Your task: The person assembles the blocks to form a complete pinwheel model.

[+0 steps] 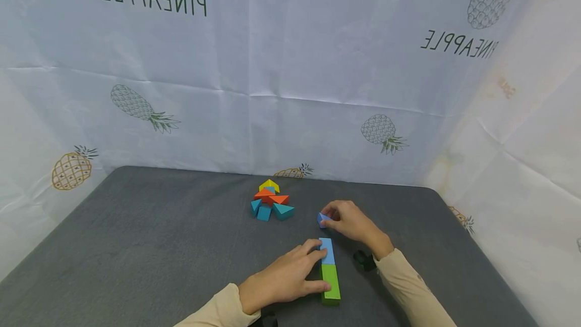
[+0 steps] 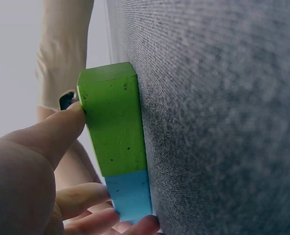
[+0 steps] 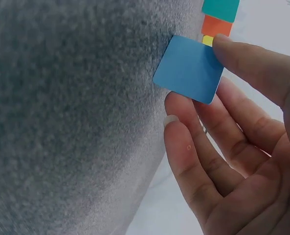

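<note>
A green block (image 1: 331, 284) and a light blue block (image 1: 327, 251) lie end to end in a line on the grey table. My left hand (image 1: 288, 274) rests on them, its thumb touching the green block (image 2: 114, 127) and its fingers touching the blue one (image 2: 130, 193), one at the far end. Beyond that line, my right hand (image 1: 351, 221) pinches a small blue block (image 1: 323, 220) between thumb and fingers, close to the tabletop. A square face of this block (image 3: 189, 69) shows in the right wrist view.
Farther back stands a group of blocks: a yellow one (image 1: 269, 185), red-orange triangles (image 1: 279, 199), and teal pieces including a triangle (image 1: 283, 211) and a squarish block (image 1: 264, 213). Behind the grey table (image 1: 159, 246) hangs a pale cloth (image 1: 290, 74) with pineapple prints.
</note>
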`<move>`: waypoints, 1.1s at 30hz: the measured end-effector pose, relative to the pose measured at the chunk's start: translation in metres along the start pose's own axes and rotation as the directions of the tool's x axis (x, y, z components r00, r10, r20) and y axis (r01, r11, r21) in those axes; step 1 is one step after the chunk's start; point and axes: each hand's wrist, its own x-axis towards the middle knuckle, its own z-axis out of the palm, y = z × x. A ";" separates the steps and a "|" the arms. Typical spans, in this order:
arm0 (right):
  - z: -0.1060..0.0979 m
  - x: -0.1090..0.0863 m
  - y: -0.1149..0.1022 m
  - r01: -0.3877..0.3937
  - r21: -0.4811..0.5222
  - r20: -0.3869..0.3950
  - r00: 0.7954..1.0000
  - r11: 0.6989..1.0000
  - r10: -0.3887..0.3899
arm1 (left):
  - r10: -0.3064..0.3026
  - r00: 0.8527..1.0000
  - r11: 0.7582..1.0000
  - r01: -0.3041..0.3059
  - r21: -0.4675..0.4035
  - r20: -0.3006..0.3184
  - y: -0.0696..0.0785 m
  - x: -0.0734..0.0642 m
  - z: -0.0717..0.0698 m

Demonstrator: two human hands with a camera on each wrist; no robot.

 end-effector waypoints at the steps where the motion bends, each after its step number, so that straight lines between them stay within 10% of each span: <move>1: 0.000 0.000 0.000 -0.002 0.002 -0.003 1.000 1.000 0.002 | 0.000 1.000 1.000 0.000 -0.001 0.000 0.000 0.000 0.000; 33: -0.004 -0.013 0.003 -0.017 0.106 0.098 0.995 0.994 0.007 | -0.008 1.000 1.000 0.008 -0.022 0.021 0.000 0.002 -0.002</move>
